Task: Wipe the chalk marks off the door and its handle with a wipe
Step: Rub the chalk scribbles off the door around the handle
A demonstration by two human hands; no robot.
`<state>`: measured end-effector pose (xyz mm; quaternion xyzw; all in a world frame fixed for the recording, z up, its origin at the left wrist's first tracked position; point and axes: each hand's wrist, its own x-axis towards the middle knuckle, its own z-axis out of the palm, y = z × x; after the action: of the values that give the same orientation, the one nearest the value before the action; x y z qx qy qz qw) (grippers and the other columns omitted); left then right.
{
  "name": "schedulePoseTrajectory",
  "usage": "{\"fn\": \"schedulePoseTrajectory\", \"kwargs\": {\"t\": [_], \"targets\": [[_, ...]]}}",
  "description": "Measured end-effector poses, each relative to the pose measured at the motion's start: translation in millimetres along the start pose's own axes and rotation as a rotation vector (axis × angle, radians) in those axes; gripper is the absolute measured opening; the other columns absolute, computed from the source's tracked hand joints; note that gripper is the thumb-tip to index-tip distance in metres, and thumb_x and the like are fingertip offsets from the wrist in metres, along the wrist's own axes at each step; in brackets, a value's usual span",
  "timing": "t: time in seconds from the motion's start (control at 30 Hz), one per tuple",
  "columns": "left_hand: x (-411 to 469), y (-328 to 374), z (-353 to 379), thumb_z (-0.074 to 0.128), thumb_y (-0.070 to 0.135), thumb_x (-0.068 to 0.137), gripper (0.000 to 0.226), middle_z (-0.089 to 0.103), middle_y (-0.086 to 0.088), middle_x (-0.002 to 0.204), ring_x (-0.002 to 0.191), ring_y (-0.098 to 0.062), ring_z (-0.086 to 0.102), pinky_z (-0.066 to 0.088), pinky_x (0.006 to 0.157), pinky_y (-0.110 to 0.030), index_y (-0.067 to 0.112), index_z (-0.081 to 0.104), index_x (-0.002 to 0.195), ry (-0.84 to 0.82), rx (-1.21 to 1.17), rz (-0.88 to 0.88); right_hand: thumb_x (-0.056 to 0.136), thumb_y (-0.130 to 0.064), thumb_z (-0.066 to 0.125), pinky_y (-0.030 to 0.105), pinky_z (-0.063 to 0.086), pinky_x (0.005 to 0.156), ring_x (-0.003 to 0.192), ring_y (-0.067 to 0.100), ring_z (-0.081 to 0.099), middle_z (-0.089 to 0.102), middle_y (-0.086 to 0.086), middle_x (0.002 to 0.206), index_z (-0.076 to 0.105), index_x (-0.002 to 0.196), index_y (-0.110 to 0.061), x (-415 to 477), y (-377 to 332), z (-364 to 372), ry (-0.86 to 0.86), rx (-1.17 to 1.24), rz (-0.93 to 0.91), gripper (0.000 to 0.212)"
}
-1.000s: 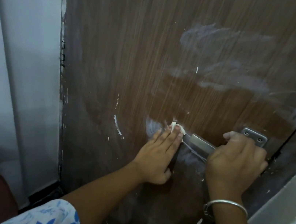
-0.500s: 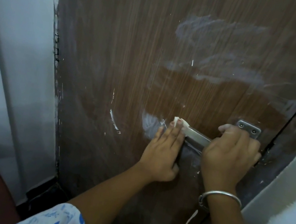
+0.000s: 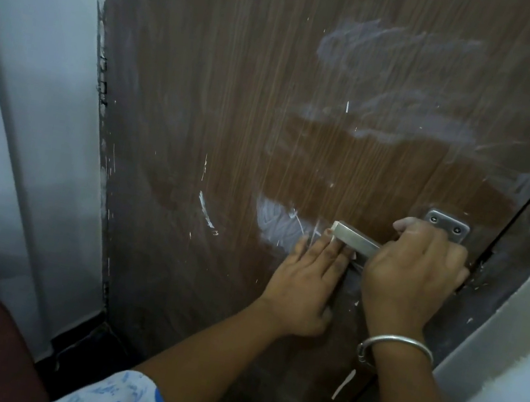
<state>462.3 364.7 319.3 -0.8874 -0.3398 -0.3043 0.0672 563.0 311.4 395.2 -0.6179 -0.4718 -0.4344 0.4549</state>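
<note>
Both hands are working the handle (image 3: 356,238) near the door's (image 3: 238,93) right edge. Right hand (image 3: 414,274) is curling fully round the bar by its plate (image 3: 447,224), probably steadying the door so it isn't swinging. Left hand (image 3: 302,285) is lying flat, fingers straight, pressing the wipe (image 3: 334,226) against the bar's free end, mostly hidden underneath. Chalk smear (image 3: 274,219) is sitting just left of it, with a bigger patch (image 3: 399,49) waiting toward the top right.

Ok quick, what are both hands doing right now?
Left hand: open, straight fingers pressing the wipe.
Right hand: closed round the handle.
</note>
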Motion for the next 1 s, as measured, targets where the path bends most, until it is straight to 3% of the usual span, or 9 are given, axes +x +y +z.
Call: {"fn": "schedulePoseTrajectory", "kwargs": {"t": [0.13, 0.2, 0.33, 0.43, 0.6, 0.7, 1.0], "targets": [[6, -7, -3, 0.059, 0.032, 0.071, 0.107, -0.027, -0.005, 0.152, 0.142, -0.019, -0.021, -0.008, 0.115, -0.045, 0.014, -0.016, 0.145, 0.077, -0.119, -0.182, 0.084, 0.000, 0.047, 0.043, 0.038, 0.067, 0.078, 0.038, 0.052, 0.058, 0.017, 0.084, 0.057, 0.095, -0.006, -1, 0, -2, -0.014, 0.005, -0.008, 0.016], [6, -15, -5, 0.060, 0.034, 0.072, 0.111, -0.031, -0.001, 0.149, 0.140, -0.017, -0.024, -0.011, 0.114, -0.043, 0.017, -0.024, 0.142, 0.106, -0.146, -0.276, 0.084, 0.000, 0.048, 0.043, 0.038, 0.067, 0.078, 0.039, 0.053, 0.059, 0.017, 0.084, 0.057, 0.095, -0.006, 0, 0, -2, -0.022, 0.004, -0.006, 0.016], [-2, -27, -4, 0.063, 0.037, 0.073, 0.113, -0.031, 0.001, 0.148, 0.138, -0.016, -0.027, -0.016, 0.110, -0.036, 0.015, -0.022, 0.144, 0.105, -0.234, -0.445, 0.084, 0.001, 0.047, 0.043, 0.039, 0.066, 0.077, 0.038, 0.054, 0.059, 0.017, 0.083, 0.058, 0.094, -0.007, 0, 0, -1, -0.011, 0.001, -0.005, 0.017], [-6, -19, 1, 0.063, 0.038, 0.070, 0.115, -0.032, -0.001, 0.148, 0.138, -0.020, -0.028, -0.015, 0.111, -0.036, 0.016, -0.023, 0.143, 0.057, -0.216, -0.388, 0.084, 0.001, 0.047, 0.043, 0.039, 0.066, 0.077, 0.038, 0.054, 0.059, 0.017, 0.083, 0.058, 0.094, -0.008, 0, -1, 0, 0.001, 0.002, 0.001, 0.017], [-14, -2, 14, 0.060, 0.034, 0.067, 0.112, -0.029, -0.004, 0.150, 0.141, -0.021, -0.024, -0.008, 0.116, -0.043, 0.015, -0.019, 0.145, -0.027, -0.119, -0.129, 0.083, 0.001, 0.047, 0.043, 0.039, 0.066, 0.077, 0.038, 0.053, 0.059, 0.018, 0.084, 0.057, 0.094, -0.007, 0, -1, 0, 0.009, -0.003, 0.004, 0.017], [-18, -7, 14, 0.058, 0.034, 0.069, 0.109, -0.026, -0.003, 0.152, 0.141, -0.019, -0.022, -0.013, 0.113, -0.042, 0.017, -0.018, 0.145, -0.057, -0.035, -0.037, 0.081, 0.002, 0.050, 0.042, 0.038, 0.066, 0.077, 0.039, 0.054, 0.060, 0.018, 0.084, 0.059, 0.093, -0.007, 0, 0, -1, 0.004, 0.002, -0.002, 0.017], [-8, -41, -3, 0.061, 0.034, 0.070, 0.113, -0.027, -0.001, 0.152, 0.140, -0.017, -0.024, -0.005, 0.115, -0.048, 0.019, -0.024, 0.143, -0.007, -0.116, -0.274, 0.083, 0.001, 0.045, 0.041, 0.037, 0.065, 0.077, 0.039, 0.053, 0.059, 0.018, 0.083, 0.059, 0.094, -0.006, 0, 0, -1, -0.009, -0.010, -0.006, 0.019]]}}
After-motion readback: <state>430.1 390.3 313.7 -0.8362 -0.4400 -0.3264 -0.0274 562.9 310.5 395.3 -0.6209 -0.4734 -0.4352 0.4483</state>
